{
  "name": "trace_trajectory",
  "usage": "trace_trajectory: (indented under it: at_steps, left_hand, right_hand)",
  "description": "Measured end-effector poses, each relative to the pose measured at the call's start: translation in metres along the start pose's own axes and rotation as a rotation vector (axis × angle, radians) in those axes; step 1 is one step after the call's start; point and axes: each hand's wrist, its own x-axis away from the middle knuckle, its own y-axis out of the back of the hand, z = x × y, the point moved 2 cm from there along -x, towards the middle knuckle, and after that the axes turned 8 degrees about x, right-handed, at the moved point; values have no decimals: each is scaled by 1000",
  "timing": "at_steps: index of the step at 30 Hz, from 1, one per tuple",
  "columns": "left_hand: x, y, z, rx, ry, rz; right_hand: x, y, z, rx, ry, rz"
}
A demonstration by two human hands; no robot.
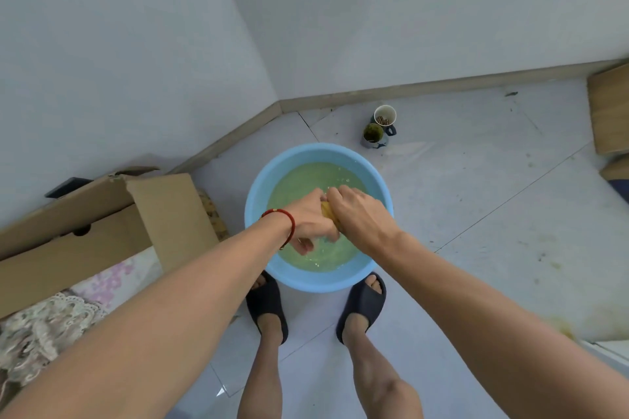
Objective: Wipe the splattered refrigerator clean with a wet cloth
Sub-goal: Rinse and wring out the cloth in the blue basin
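Wringing yellow cloth [329, 213] over blue basin [258, 201], both hands.

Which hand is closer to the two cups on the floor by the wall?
Right. The right hand wrings the cloth on the basin's cup side; the left hand grips it farther from the cups.

The cloth [329, 213] is yellow and bunched into a tight wad, clamped between the left hand [308, 219] and the right hand [357, 211]. Only a narrow strip shows in the gap where the two fists meet; the rest is hidden inside the grip. It sits over the greenish water of the blue basin [272, 180], just above the surface.
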Motion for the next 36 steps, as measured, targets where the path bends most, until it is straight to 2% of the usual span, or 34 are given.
trace_trajectory:
  at_steps: [2, 3, 5, 7, 9, 11, 13, 14, 16, 18, 21, 23, 25, 27, 32, 34, 36]
  left_hand:
    - [-3, 7, 0, -135, -46, -57]
    - [-4, 10, -1, -226, -94, -110]
    - [-4, 19, -1, -373, -210, -218]
    - [-1, 27, -2, -428, -386, -327]
    - [5, 31, -5, -414, -614, -411]
    - [11, 31, -11, -466, -833, -459]
    - [17, 32, -14, -588, -969, -474]
    - [18, 35, -15, -659, -1021, -471]
    - [15, 39, -14, -808, -1060, -474]
    - [11, 41, -18, -983, -971, -445]
    - [12, 34, -29, -1225, -563, -315]
    - [12, 28, -35, -1200, -428, -316]
    - [9, 22, -34, -1102, -332, -354]
    - [4, 17, -27, -934, -222, -321]
    - [-2, 7, -11, -537, -63, -137]
    - [-1, 8, -8, -288, 26, -4]
    - [1, 9, -7, -18, 104, 126]
  right_hand:
    - [1, 5, -6, -201, -36, 114]
    - [3, 11, -9, -379, -77, 180]
    - [12, 25, -16, -944, -206, 261]
    - [19, 31, -19, -1508, -460, 230]
    - [20, 28, -14, -1835, -599, 267]
    - [18, 20, 1, -2117, -478, 432]
    - [19, 19, 19, -2410, -287, 638]
    - [20, 20, 22, -2468, -184, 701]
    - [19, 22, 19, -2314, -58, 765]
    - [13, 22, 12, -1945, -150, 703]
    - [4, 25, 7, -1367, -273, 604]
    - [-3, 28, 5, -976, -299, 524]
    - [-10, 30, 6, -611, -255, 437]
    - [-13, 31, 9, -366, -145, 364]
    - [-9, 24, 3, -71, 64, 274]
    - [-7, 22, 1, 61, 146, 140]
    - [-5, 24, 3, 103, 191, 78]
